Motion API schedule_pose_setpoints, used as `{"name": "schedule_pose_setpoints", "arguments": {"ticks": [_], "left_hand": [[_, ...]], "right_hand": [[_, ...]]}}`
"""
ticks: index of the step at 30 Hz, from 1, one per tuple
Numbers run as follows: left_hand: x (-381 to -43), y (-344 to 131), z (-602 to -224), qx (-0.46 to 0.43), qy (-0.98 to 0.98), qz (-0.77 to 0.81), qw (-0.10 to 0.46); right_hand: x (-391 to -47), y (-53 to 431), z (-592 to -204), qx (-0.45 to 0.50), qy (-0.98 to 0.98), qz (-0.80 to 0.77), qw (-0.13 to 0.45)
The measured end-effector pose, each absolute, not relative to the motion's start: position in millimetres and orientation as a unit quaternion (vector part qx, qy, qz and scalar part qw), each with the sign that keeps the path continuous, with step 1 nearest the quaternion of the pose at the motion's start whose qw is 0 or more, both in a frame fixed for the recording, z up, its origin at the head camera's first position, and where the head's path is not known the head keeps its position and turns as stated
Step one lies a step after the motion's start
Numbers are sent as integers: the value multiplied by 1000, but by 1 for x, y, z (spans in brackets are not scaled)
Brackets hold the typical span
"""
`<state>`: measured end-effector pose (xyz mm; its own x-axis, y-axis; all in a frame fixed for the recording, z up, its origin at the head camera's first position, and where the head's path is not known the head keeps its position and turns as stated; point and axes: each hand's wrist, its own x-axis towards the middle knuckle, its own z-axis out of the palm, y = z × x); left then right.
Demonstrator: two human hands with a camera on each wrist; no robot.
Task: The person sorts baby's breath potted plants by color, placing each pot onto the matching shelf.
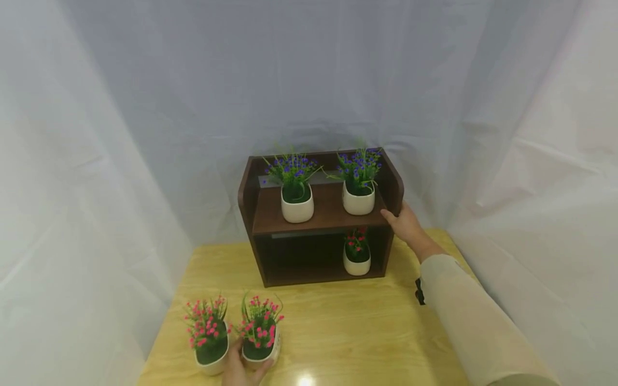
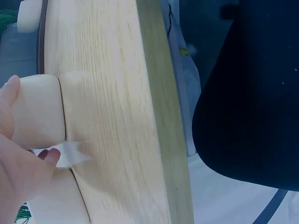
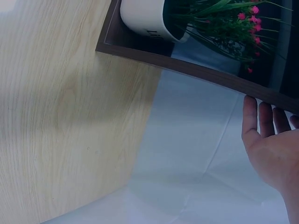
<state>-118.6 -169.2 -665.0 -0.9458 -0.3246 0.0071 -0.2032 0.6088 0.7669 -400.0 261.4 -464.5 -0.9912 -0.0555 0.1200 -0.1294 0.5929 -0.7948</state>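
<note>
My left hand grips a white flower pot with pink flowers, at the table's near left; the left wrist view shows thumb and fingers on either side of the white pot. Just left of it stands another pink-flowered pot, with my fingers in the narrow gap between the two. My right hand holds the right side panel of a dark brown two-tier shelf, its thumb at the front edge. In the right wrist view, the fingers press against the panel's outer face.
Two pots with purple flowers, one left and one right, stand on the upper tier. A red-flowered pot sits at the lower tier's right end. White curtains surround the wooden table. A small black object lies by the right sleeve.
</note>
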Motion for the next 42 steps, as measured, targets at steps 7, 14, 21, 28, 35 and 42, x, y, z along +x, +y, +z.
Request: {"name": "schedule_pose_setpoints", "arguments": {"ticks": [7, 14, 21, 28, 35, 42], "left_hand": [[-124, -170, -661, 160, -871, -463, 34], [-128, -161, -658, 138, -899, -410, 63], [-132, -136, -656, 146, -891, -425, 72], [-141, -112, -651, 144, -876, -453, 81], [-157, -87, -647, 116, -871, -469, 91], [-175, -69, -646, 93, -872, -468, 110]], "right_hand": [[-398, 261, -463, 47, -880, 472, 34], [-400, 262, -462, 48, -872, 486, 27], [-399, 262, -463, 51, -872, 486, 32], [-398, 258, -465, 57, -862, 503, 35], [-398, 259, -467, 52, -862, 502, 34], [-399, 258, -469, 53, -859, 507, 43]]}}
